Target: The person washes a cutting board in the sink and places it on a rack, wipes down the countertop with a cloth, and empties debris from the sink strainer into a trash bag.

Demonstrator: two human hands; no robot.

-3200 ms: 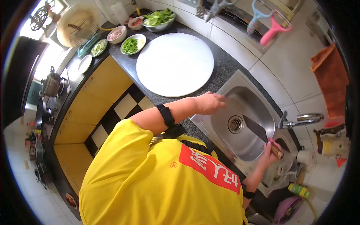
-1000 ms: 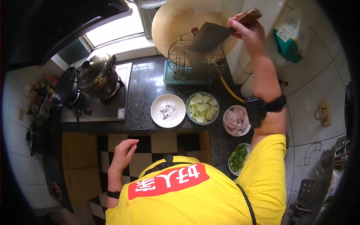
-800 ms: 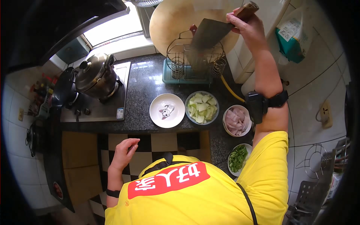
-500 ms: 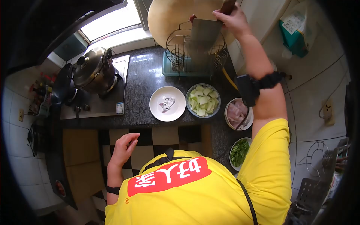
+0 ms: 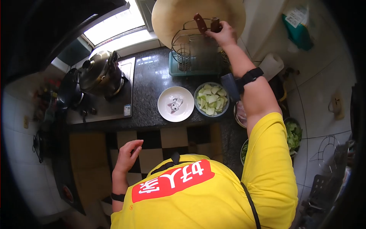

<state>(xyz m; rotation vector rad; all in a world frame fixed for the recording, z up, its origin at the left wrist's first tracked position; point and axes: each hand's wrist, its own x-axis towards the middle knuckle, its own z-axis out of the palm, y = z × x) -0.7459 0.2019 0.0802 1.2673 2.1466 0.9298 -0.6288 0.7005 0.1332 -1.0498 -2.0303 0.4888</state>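
My right hand (image 5: 224,35) is closed on the brown handle of a cleaver (image 5: 204,47), at the far side of the counter. Its wide blade points down into a wire knife rack (image 5: 179,45) standing on a teal tray (image 5: 174,70). Beside it in the rack, a second knife's red-brown handle (image 5: 199,23) sticks up. Low on the left, my left hand (image 5: 129,155) hangs in the air before the counter, holding nothing, with thumb and fingers apart. A white plate with a cat picture (image 5: 176,104) and a bowl of pale green slices (image 5: 211,100) are on the counter.
A large pot (image 5: 100,72) stands on the stove (image 5: 127,91) at left. A round wooden board (image 5: 164,19) leans behind the rack. My right arm partly covers a bowl of raw meat (image 5: 240,114). Leafy greens (image 5: 293,134) and a paper roll (image 5: 272,65) are at right.
My right hand has moved down and left, lowering the cleaver into the rack. My left hand stays much the same. The view has shifted slightly, and the leafy greens and paper roll now show.
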